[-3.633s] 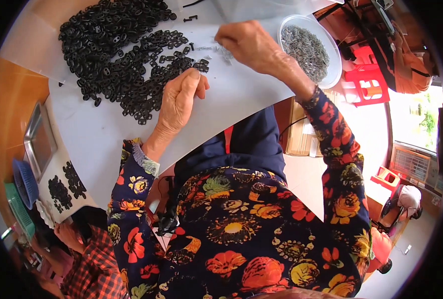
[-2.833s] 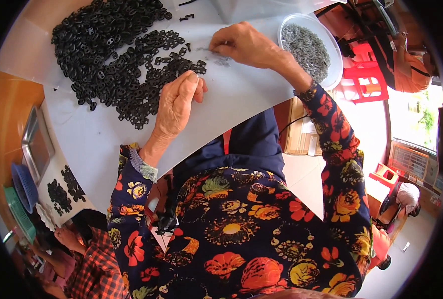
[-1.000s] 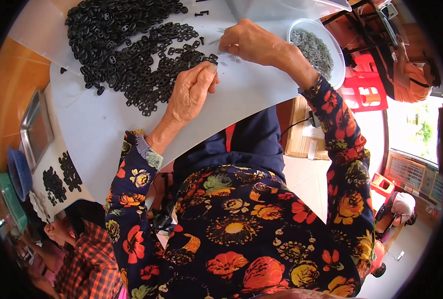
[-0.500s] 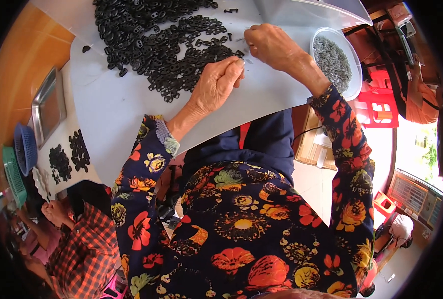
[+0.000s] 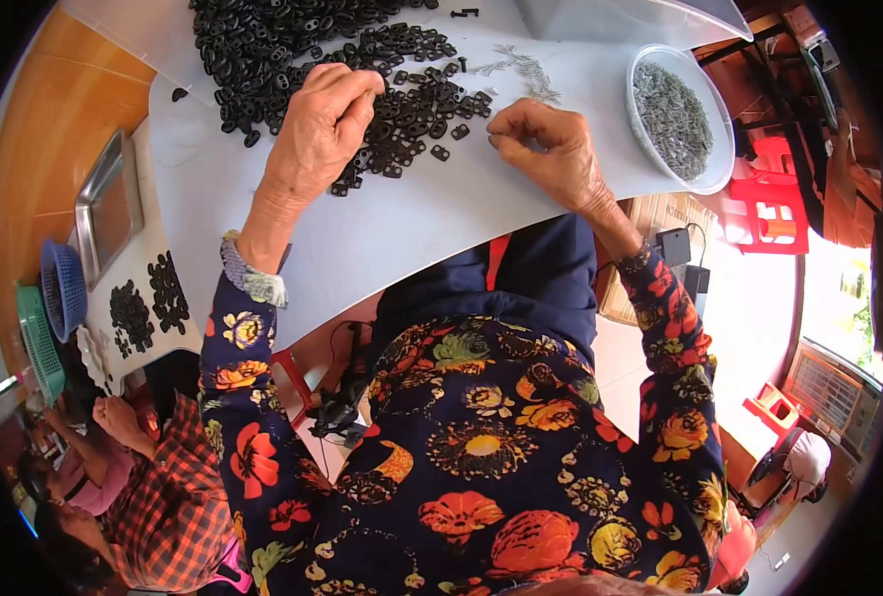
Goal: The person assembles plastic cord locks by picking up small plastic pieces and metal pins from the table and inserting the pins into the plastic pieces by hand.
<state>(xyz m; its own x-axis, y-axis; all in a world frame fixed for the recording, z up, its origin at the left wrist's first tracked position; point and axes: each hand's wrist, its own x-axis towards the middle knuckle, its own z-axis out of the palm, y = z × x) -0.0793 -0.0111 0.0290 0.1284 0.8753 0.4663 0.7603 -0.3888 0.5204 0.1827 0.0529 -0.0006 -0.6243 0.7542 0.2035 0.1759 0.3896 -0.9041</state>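
Note:
My left hand (image 5: 320,129) is over the near side of a heap of small black two-holed plastic pieces (image 5: 272,60). Its fingers are pinched together, and whatever they may hold is hidden. To the right, just above the bare tabletop, my right hand (image 5: 553,149) has thumb and forefinger curled together at the tips; I cannot make out anything between them. Beyond it lies a loose scatter of thin silvery pins (image 5: 529,72). A round clear tub (image 5: 720,159) full of similar small metal pieces (image 5: 672,121) stands to its right.
Clear plastic bins (image 5: 630,20) stand along the far edge. At left are a metal tray (image 5: 108,204), a blue basket (image 5: 62,288), a green basket (image 5: 42,343) and more black pieces (image 5: 168,293). A person in a checked shirt (image 5: 168,497) sits there. Red stools (image 5: 767,214) are at right.
My left hand has moved left and away from me over the black pieces. My right hand has drawn back toward me from the pins, which now show. The view has shifted slightly.

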